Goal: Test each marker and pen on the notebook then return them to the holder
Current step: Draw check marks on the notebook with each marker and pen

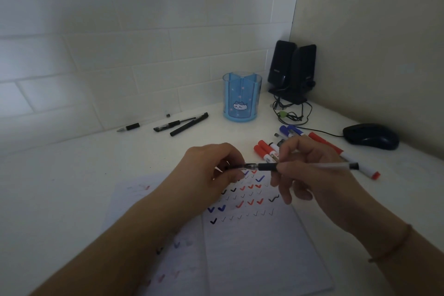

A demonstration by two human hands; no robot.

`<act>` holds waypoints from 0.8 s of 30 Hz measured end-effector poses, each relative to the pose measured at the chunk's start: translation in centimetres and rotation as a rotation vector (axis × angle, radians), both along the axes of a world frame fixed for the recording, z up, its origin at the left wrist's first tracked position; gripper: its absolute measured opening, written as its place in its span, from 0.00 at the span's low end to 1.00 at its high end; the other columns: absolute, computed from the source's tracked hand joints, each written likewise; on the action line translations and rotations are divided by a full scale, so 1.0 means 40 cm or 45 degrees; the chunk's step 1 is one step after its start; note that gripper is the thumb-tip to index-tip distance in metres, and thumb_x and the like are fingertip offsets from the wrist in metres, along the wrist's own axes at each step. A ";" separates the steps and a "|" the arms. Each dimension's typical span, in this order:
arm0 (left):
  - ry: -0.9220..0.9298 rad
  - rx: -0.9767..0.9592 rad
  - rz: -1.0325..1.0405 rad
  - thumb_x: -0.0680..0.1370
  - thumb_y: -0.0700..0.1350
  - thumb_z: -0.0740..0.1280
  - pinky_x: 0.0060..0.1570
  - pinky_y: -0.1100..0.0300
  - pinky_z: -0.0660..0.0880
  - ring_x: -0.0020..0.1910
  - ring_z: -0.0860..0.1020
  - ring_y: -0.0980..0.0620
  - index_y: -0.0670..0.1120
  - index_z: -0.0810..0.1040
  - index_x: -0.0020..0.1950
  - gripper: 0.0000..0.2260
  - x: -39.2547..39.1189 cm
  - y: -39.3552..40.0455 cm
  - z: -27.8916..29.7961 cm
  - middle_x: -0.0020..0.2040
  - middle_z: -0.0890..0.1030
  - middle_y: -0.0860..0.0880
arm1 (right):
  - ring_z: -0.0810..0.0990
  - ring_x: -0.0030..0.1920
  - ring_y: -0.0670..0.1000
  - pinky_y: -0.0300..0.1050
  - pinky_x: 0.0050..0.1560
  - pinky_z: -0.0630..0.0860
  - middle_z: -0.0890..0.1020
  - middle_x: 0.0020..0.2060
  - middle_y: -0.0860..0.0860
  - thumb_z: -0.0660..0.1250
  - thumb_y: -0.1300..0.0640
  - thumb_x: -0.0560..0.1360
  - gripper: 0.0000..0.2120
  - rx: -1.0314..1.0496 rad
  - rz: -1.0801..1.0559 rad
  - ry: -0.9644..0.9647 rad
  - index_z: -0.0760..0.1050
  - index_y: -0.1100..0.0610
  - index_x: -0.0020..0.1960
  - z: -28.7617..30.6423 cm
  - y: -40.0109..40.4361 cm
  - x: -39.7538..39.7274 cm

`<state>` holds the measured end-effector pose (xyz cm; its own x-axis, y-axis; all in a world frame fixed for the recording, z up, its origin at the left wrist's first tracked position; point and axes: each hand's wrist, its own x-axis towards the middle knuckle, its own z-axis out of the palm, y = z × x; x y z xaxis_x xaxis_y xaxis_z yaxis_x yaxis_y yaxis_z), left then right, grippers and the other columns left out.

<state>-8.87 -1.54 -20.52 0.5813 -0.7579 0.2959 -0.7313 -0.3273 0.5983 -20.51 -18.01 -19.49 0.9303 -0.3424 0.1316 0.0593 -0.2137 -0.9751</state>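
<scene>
- The person holds one pen [300, 166] level above the notebook [252, 235]. The right hand [310, 170] pinches its clear barrel, with the fingers curled around it.
- The left hand [211, 166] has a narrow grip at the tip end of this pen, and it seems to pinch the black cap [234, 168] there. It cannot be told whether the cap is going on or coming off.
- The open page of the notebook carries many rows of check marks [242, 199] in black, blue and red. So, as a judgement, a large part of the testing is already done.
- The blue holder [241, 96] stands upright at the back of the worktop [72, 187], near the wall. Its compartments look empty, so nothing appears to be returned yet.
- Three black pens [180, 124] lie on the worktop to the left of the holder, well apart from the notebook. A small dark piece [168, 115], perhaps a cap, lies just behind them.
- A group of red and blue markers [266, 151] lies on the worktop to the right of the notebook, partly hidden behind the right hand.
- What is left, judging from this: to finish with the pen in hand, to test any pen not yet tried, and then to put all pens and markers into the holder.
- Two black speakers [292, 67] and a computer mouse [371, 136] are at the right corner and play no part.
</scene>
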 end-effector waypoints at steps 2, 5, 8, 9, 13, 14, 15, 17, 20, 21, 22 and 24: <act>-0.009 -0.030 -0.031 0.75 0.46 0.70 0.47 0.67 0.76 0.45 0.77 0.61 0.54 0.79 0.48 0.04 -0.005 0.000 0.000 0.42 0.79 0.59 | 0.76 0.24 0.53 0.36 0.20 0.65 0.84 0.32 0.57 0.65 0.68 0.72 0.04 -0.035 0.013 0.022 0.72 0.62 0.42 -0.002 0.001 0.002; -0.050 -0.048 -0.076 0.75 0.46 0.69 0.48 0.66 0.75 0.45 0.77 0.60 0.52 0.80 0.48 0.03 -0.010 -0.001 0.001 0.42 0.79 0.58 | 0.78 0.24 0.53 0.34 0.20 0.67 0.85 0.34 0.56 0.68 0.66 0.71 0.02 -0.072 0.030 0.028 0.74 0.63 0.41 -0.004 0.005 0.003; -0.065 -0.097 -0.065 0.74 0.44 0.70 0.45 0.62 0.75 0.41 0.78 0.57 0.51 0.81 0.47 0.03 -0.010 0.000 0.000 0.40 0.81 0.56 | 0.78 0.24 0.53 0.33 0.21 0.68 0.85 0.34 0.55 0.70 0.62 0.68 0.06 -0.074 0.023 -0.002 0.75 0.65 0.40 -0.002 0.008 0.001; -0.057 -0.113 -0.058 0.74 0.43 0.70 0.44 0.61 0.76 0.39 0.78 0.57 0.50 0.81 0.46 0.03 -0.011 0.000 -0.001 0.38 0.81 0.55 | 0.79 0.24 0.53 0.33 0.21 0.68 0.85 0.34 0.55 0.70 0.59 0.66 0.08 -0.069 0.025 -0.013 0.75 0.65 0.40 -0.003 0.009 0.001; -0.013 -0.133 -0.041 0.74 0.41 0.70 0.41 0.60 0.78 0.33 0.79 0.58 0.49 0.82 0.45 0.03 -0.012 -0.001 -0.001 0.35 0.80 0.55 | 0.80 0.26 0.54 0.36 0.21 0.67 0.85 0.36 0.55 0.69 0.55 0.64 0.11 -0.055 0.036 -0.018 0.75 0.63 0.40 -0.008 0.011 0.001; -0.011 -0.130 -0.037 0.74 0.41 0.70 0.41 0.62 0.78 0.33 0.79 0.58 0.49 0.82 0.45 0.03 -0.013 -0.001 -0.001 0.35 0.80 0.55 | 0.80 0.26 0.54 0.36 0.21 0.67 0.86 0.36 0.55 0.69 0.54 0.64 0.12 -0.058 0.034 -0.024 0.76 0.63 0.40 -0.008 0.011 0.001; -0.007 -0.134 -0.036 0.74 0.41 0.70 0.40 0.63 0.78 0.32 0.79 0.59 0.49 0.82 0.45 0.03 -0.013 0.000 0.000 0.35 0.80 0.55 | 0.80 0.27 0.54 0.37 0.21 0.67 0.86 0.36 0.55 0.69 0.54 0.64 0.12 -0.061 0.032 -0.034 0.76 0.63 0.40 -0.008 0.011 0.002; 0.002 -0.133 -0.044 0.74 0.41 0.70 0.39 0.64 0.78 0.32 0.79 0.59 0.49 0.82 0.45 0.03 -0.011 0.001 -0.001 0.35 0.80 0.55 | 0.81 0.27 0.55 0.38 0.22 0.67 0.86 0.36 0.55 0.69 0.54 0.65 0.12 -0.071 0.026 -0.033 0.76 0.63 0.41 -0.010 0.010 0.002; -0.022 -0.160 -0.043 0.74 0.42 0.71 0.38 0.64 0.77 0.31 0.79 0.59 0.50 0.82 0.45 0.03 -0.008 0.000 -0.001 0.34 0.81 0.54 | 0.80 0.26 0.54 0.39 0.22 0.68 0.85 0.36 0.54 0.69 0.54 0.65 0.12 -0.078 0.016 -0.050 0.76 0.62 0.42 -0.013 0.015 0.005; 0.003 -0.173 -0.049 0.73 0.43 0.71 0.39 0.65 0.78 0.31 0.79 0.59 0.51 0.81 0.45 0.03 -0.008 -0.002 0.001 0.34 0.81 0.54 | 0.78 0.26 0.53 0.39 0.22 0.68 0.85 0.34 0.54 0.69 0.55 0.65 0.12 -0.053 0.014 -0.078 0.76 0.62 0.44 -0.015 0.016 0.005; 0.043 -0.185 -0.064 0.73 0.44 0.72 0.39 0.65 0.78 0.32 0.79 0.59 0.52 0.81 0.45 0.04 -0.012 -0.004 0.004 0.34 0.81 0.55 | 0.76 0.25 0.50 0.38 0.22 0.68 0.83 0.32 0.53 0.69 0.55 0.65 0.12 -0.028 0.007 -0.100 0.76 0.61 0.45 -0.015 0.019 0.003; 0.082 -0.194 -0.107 0.70 0.50 0.72 0.41 0.65 0.78 0.35 0.80 0.60 0.55 0.80 0.47 0.06 -0.018 -0.004 0.011 0.38 0.82 0.56 | 0.73 0.25 0.47 0.37 0.23 0.68 0.80 0.28 0.50 0.67 0.55 0.67 0.10 -0.017 -0.042 -0.124 0.77 0.58 0.47 -0.012 0.022 0.001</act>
<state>-9.57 -1.69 -20.10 0.5395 -0.7537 0.3753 -0.7107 -0.1687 0.6829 -20.47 -17.12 -19.98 0.9011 -0.3704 0.2253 0.1460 -0.2302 -0.9621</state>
